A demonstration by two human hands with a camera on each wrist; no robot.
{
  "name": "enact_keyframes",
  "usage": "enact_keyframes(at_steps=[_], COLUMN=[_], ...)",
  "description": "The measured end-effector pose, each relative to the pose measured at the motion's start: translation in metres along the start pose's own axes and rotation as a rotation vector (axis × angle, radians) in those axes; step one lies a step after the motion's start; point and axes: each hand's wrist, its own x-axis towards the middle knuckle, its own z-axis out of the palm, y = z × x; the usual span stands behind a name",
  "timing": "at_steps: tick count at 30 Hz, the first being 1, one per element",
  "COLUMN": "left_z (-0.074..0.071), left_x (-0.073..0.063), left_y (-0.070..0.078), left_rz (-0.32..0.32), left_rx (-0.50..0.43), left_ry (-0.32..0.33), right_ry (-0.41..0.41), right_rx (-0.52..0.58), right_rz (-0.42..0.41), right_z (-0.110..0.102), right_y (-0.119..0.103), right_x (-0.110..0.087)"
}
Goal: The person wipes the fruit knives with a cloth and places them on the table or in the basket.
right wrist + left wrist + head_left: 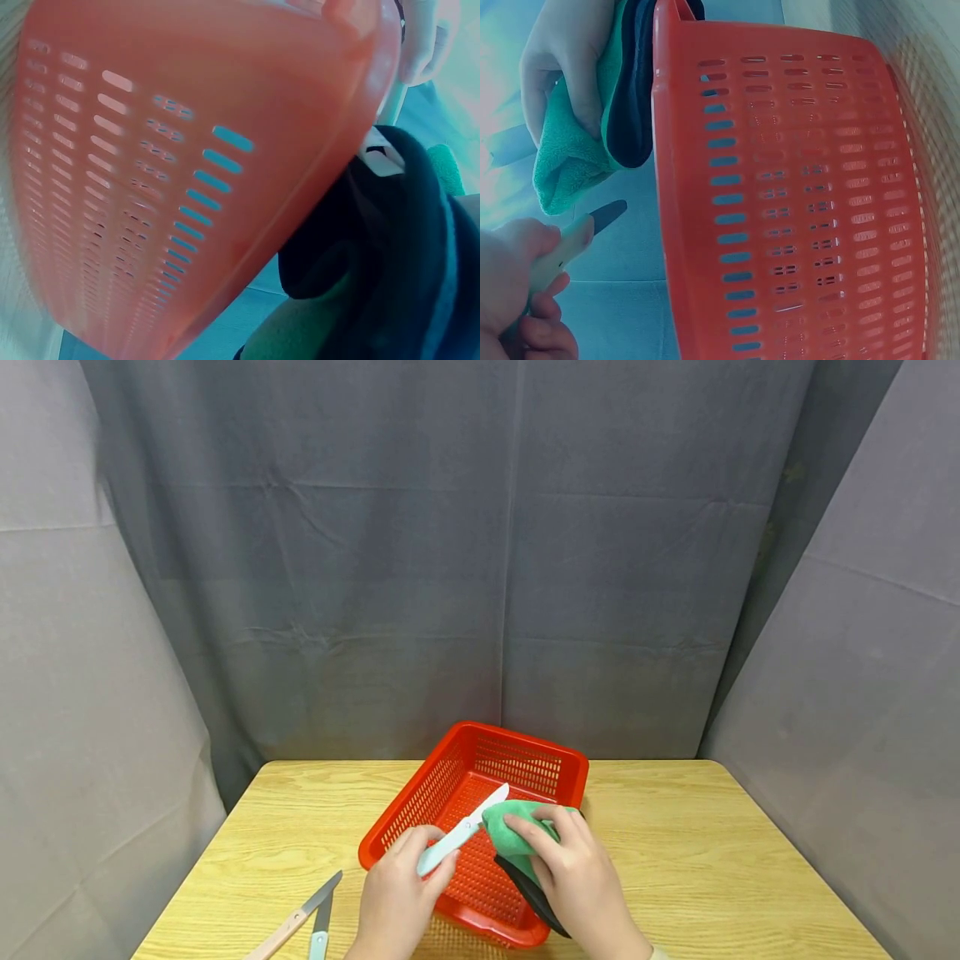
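Observation:
In the head view my left hand (397, 893) grips a knife (456, 838) by its pale mint handle, over the red basket (408, 803). Its blade points up and away to the right. My right hand (587, 878) holds a folded cloth (504, 828), fuzzy green on one side and black on the other. The cloth's tip is close beside the blade, near where it meets the handle. From the left wrist view, the cloth (574, 154) hangs just above the knife blade (609, 215). Dark folds of the cloth (397, 247) hide most of my right hand in the right wrist view.
Two more knives lie on the wooden table at the front left: one with a beige handle (279, 937), one with a mint handle (318, 941), their blades close together. Grey curtains (390, 568) stand behind the table (675, 843) and along both sides.

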Motion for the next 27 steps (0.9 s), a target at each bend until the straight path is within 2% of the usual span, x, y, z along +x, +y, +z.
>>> enact_keyframes(at_steps=[5,11,15,27], left_z=[-0.0005,-0.0011,-0.0006,-0.0015], left_x=[0.0008,-0.0001,-0.0003,0.0002], left_y=[0.0006,0.0012,0.0006,0.0009], left_rz=[0.046,0.059,0.068,0.132], left_rx=[0.011,0.010,0.013,0.006], left_ry=[0.005,-0.023,-0.037,-0.005], right_ry=[-0.001,-0.011,-0.032,-0.057], right_rx=[-0.002,-0.002,0.000,-0.037], right_rz=[-0.014,-0.030,-0.013,0.094], right_z=[0.0010,0.0022,0.0027,0.0043], right_y=[0.0000,-0.0007,-0.0012,0.0023], right_x=[0.0000,-0.0007,-0.0018,-0.0027])
